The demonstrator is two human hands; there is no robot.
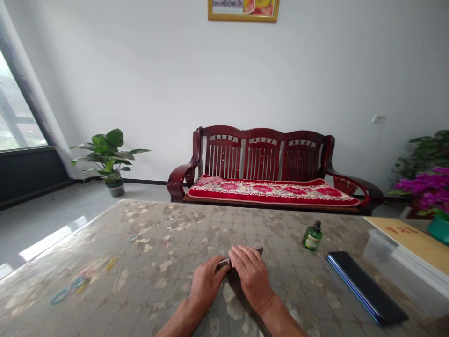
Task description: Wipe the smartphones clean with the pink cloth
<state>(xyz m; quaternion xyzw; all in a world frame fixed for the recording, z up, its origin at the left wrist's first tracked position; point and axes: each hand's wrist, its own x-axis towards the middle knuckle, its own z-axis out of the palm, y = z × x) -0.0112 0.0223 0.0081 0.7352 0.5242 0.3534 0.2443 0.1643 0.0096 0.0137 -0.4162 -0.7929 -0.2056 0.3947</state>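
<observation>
Hands (204,282) (251,277), both curled closed, grip a slim dark object (259,250) (its middle is hidden).

A dark-red carved wooden bench (263,133) stands before the pale wall (157,84), a red floral cover (263,188) along its seat. Above it I see a gold-framed picture (243,18) — my view cuts off its top. Over to the left I have a potted plant (112,152) on the floor; far right, magenta flowers (428,187). A green bottle (312,238) stands upright on the patterned tabletop (168,238).
</observation>
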